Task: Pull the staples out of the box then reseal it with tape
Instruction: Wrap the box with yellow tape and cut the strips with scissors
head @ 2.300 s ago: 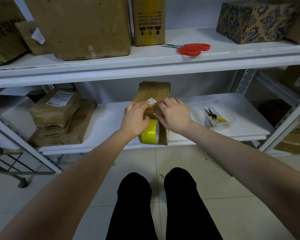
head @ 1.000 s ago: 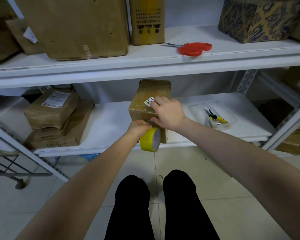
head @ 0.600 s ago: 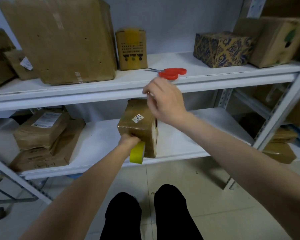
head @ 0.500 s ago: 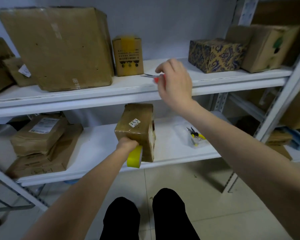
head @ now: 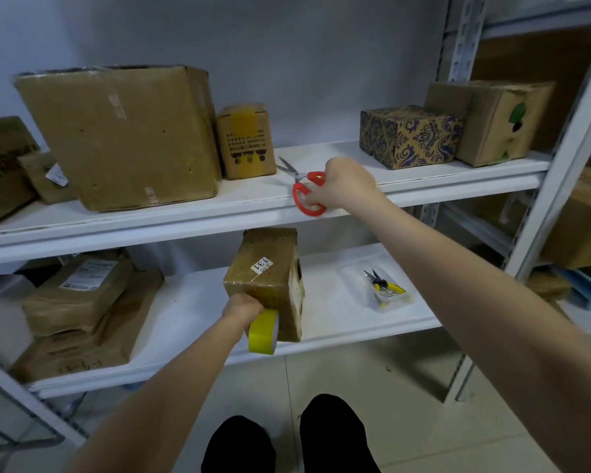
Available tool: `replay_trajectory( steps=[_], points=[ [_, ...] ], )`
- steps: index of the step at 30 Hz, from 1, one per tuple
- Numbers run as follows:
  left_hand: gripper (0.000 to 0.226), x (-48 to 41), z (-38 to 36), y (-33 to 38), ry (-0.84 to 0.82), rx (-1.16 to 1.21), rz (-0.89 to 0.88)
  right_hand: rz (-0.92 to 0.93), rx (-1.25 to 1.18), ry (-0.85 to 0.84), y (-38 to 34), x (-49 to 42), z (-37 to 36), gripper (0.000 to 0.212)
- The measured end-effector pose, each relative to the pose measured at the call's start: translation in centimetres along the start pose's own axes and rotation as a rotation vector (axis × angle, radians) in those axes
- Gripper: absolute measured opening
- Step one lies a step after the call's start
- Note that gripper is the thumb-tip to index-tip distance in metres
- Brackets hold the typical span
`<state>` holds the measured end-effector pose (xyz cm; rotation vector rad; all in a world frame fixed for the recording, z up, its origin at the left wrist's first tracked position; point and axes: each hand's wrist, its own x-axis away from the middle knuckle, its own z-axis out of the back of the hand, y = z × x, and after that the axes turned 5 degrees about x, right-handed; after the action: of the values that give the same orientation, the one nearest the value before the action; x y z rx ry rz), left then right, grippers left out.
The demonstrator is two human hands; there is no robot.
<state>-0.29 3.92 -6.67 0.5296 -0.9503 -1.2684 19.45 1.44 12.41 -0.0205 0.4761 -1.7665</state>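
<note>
Right hand (head: 343, 186) is up at the front edge of the upper shelf (head: 219, 213), fingers wrapped around the red handles of the scissors (head: 304, 189); the blades point back-left toward the small printed carton (head: 246, 141). Grip closed on the handles, and the lower handle loop overhangs the shelf lip. Left hand (head: 243, 307) is low at the front of the lower shelf (head: 338, 322), grip closed around the yellow tape roll (head: 262, 332), which sits against the near face of the box (head: 267, 278). The box stands on the lower shelf near its front edge, tilted a bit, wrapped in glossy tape, with a white label reading 131 on its top face. Can't tell whether any staples remain in it. Pliers (head: 381, 286) with yellow handles lie in a clear tray (head: 394, 303) on the same shelf, right of the box and well apart from it. Flat wrapped parcels (head: 79, 302) are stacked at the left end of the lower shelf. The upper shelf also carries a large carton (head: 123, 134) on the left and a patterned box (head: 410, 136) on the right.
</note>
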Motion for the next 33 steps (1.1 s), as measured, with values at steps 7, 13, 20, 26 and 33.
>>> replay_trajectory(
  steps=[7, 13, 20, 26, 33],
  points=[
    [0.006, -0.9, -0.8, -1.8, 0.042, 0.286, 0.058, 0.355, -0.305, -0.354, 2.4, 5.5, -5.0, 0.027],
    [0.013, -1.7, -1.2, -2.9, 0.111, 0.379, 0.057, 0.159, -0.281, -1.02, 6.9, 6.5, -10.1, 0.055],
    [0.02, -1.6, -0.9, -2.9, 0.092, 0.466, 0.088, 0.017, -0.179, -1.215, 7.6, 4.8, -14.0, 0.059],
    [0.007, -1.6, -0.5, -2.9, 0.047, 0.513, 0.121, 0.011, -0.29, -1.211, 6.2, 3.9, -16.1, 0.052],
    [0.018, -2.1, 0.0, -3.3, -0.048, 0.565, 0.17, 0.073, -0.31, -1.176, 4.7, 3.2, -17.6, 0.052]
  ],
)
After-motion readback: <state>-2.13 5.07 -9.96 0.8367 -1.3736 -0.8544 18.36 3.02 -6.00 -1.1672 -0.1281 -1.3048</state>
